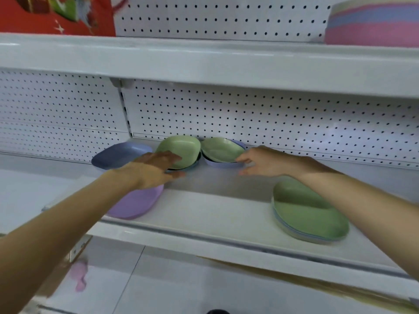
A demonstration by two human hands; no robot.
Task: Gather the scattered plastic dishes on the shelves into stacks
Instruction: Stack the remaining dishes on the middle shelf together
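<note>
Plastic dishes lie on the white middle shelf (215, 214). At the back, a green dish (183, 148) tilts on a darker one, and my left hand (154, 168) reaches to its near edge with fingers straight. Beside it a second green dish (221, 149) sits in a lilac-blue dish (223, 164); my right hand (263, 162) touches their right rim, fingers relaxed. A blue dish (120, 155) lies at the back left. A purple dish (136, 202) lies under my left wrist. A green-topped stack (310, 214) stands at the front right.
The pegboard back wall (272, 118) stands right behind the dishes. The upper shelf (204, 62) overhangs, carrying a pink and blue stack of basins (371, 23) at the right and a red box (56, 14) at the left. A pink item (79, 277) lies on the floor below.
</note>
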